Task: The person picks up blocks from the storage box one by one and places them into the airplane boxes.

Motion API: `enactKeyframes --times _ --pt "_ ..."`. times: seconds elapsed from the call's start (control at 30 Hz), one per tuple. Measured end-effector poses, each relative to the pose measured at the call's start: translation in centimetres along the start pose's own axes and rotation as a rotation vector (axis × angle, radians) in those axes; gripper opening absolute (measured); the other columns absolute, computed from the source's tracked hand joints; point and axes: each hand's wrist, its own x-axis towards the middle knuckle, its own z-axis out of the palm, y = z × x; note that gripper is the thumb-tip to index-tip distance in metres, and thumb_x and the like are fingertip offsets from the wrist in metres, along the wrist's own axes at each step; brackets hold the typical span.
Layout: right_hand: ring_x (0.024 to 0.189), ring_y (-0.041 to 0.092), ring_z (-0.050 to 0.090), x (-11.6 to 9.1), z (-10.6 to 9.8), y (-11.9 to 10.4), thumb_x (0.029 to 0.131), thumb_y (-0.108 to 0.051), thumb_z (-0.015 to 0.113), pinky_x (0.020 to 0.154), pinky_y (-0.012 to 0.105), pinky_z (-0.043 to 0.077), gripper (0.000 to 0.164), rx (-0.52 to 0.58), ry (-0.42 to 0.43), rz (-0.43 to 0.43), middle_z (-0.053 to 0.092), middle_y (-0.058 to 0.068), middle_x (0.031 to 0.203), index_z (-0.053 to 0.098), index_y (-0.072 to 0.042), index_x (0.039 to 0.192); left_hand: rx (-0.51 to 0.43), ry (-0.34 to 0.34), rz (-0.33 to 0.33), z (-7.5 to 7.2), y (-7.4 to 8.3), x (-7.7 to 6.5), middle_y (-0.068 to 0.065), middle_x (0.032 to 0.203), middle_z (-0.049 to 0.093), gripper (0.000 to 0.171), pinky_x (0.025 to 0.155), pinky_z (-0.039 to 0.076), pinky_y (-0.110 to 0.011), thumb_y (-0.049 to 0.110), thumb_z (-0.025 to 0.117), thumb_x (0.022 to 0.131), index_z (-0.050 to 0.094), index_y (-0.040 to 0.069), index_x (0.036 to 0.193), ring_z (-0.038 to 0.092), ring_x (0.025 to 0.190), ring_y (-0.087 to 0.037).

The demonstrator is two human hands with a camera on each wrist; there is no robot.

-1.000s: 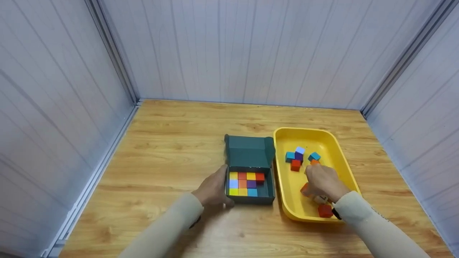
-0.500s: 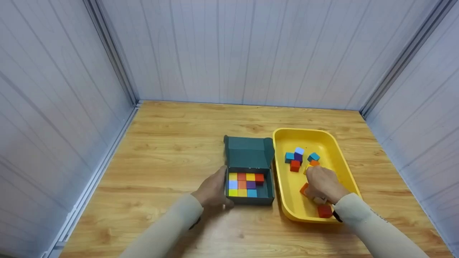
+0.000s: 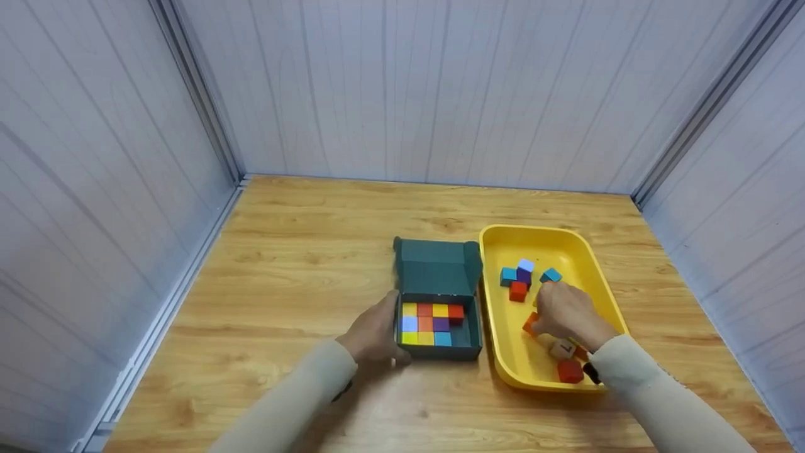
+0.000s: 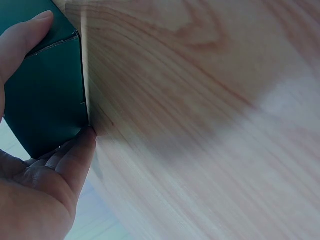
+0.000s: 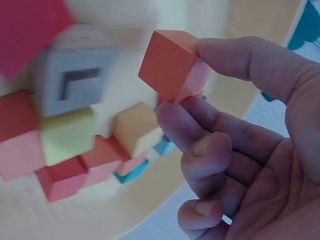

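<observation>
An orange cube (image 5: 167,65) is pinched between the thumb and fingertips of my right hand (image 3: 573,318), over the yellow tray (image 3: 514,346). My left hand (image 3: 372,330) holds the left side of a small dark green box (image 3: 435,267), thumb at the front corner in the left wrist view and fingers along the side. The box's lid stands open towards the back. Inside lie rows of coloured cubes, with a bare stretch of box floor at the right. Below my right hand sit a wooden cube with a black mark (image 5: 80,82) and a yellow-green cube (image 5: 67,135).
In the tray's far half lie a red cube (image 3: 518,290), a blue cube (image 3: 509,276) and a lilac cube (image 3: 526,266). Another red cube (image 3: 570,370) is at the near end. The tray stands right beside the box on the wooden table (image 3: 302,264), with pale walls (image 3: 415,88) around.
My right hand has shifted slightly up, with the orange cube now pinched; the wooden cube under it shows more. My left hand and the box have stayed put.
</observation>
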Motion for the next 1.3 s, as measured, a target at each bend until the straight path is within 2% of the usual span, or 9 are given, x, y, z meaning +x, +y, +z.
enactKeyframes --times 0.2,0.4,0.67,0.77,0.97,1.3 --pt "0.058 0.018 0.048 -0.5 -1.7 -1.8 0.078 -0.027 0.088 0.053 0.029 0.039 0.026 0.038 0.055 -0.090 0.053 -0.004 0.058 0.070 -0.012 0.067 0.017 0.016 0.031 0.0 0.0 0.0 -0.004 0.132 0.058 0.116 0.111 0.043 -0.045 0.013 0.102 0.057 0.032 0.014 0.150 0.055 0.119 -0.023" --pt "0.056 0.016 0.050 -0.9 -2.4 -4.2 0.078 -0.032 0.089 0.052 0.030 0.043 0.026 0.055 0.134 -0.187 0.058 -0.007 0.059 0.072 -0.015 0.070 0.011 0.010 0.019 -0.1 0.0 0.0 -0.003 0.136 0.056 0.116 0.114 0.040 -0.044 0.013 0.102 0.058 0.031 0.016 0.151 0.054 0.122 -0.021" --pt "0.065 0.017 0.055 -0.7 -2.4 -7.6 0.079 -0.030 0.089 0.059 0.031 0.048 0.020 0.067 0.113 -0.225 0.068 -0.004 0.074 0.079 -0.013 0.084 -0.001 -0.001 0.006 -0.1 0.1 0.2 0.000 0.140 0.055 0.117 0.116 0.038 -0.043 0.013 0.101 0.058 0.031 0.017 0.152 0.052 0.125 -0.019" --pt "0.063 0.016 0.054 -0.4 -2.1 -8.7 0.079 -0.030 0.089 0.058 0.030 0.048 0.021 0.042 0.101 -0.260 0.068 -0.004 0.073 0.079 -0.012 0.084 -0.001 0.001 0.009 -0.2 0.1 0.1 -0.001 0.141 0.055 0.117 0.116 0.038 -0.044 0.013 0.101 0.059 0.031 0.017 0.152 0.052 0.125 -0.019" --pt "0.055 0.019 0.050 0.7 -0.9 -10.7 0.080 -0.030 0.088 0.053 0.029 0.042 0.024 -0.060 0.049 -0.255 0.051 -0.004 0.054 0.072 -0.013 0.071 0.001 0.002 0.015 -0.1 0.0 0.1 -0.001 0.141 0.055 0.117 0.116 0.038 -0.045 0.013 0.101 0.059 0.031 0.017 0.153 0.052 0.125 -0.020" --pt "0.061 0.023 0.055 2.4 1.3 -12.6 0.081 -0.022 0.087 0.066 0.034 0.052 0.024 -0.288 0.049 -0.301 0.056 0.003 0.062 0.071 -0.004 0.086 0.013 0.013 0.043 -0.1 0.1 -0.1 -0.003 0.138 0.056 0.116 0.114 0.040 -0.046 0.011 0.101 0.059 0.032 0.016 0.151 0.053 0.124 -0.023"
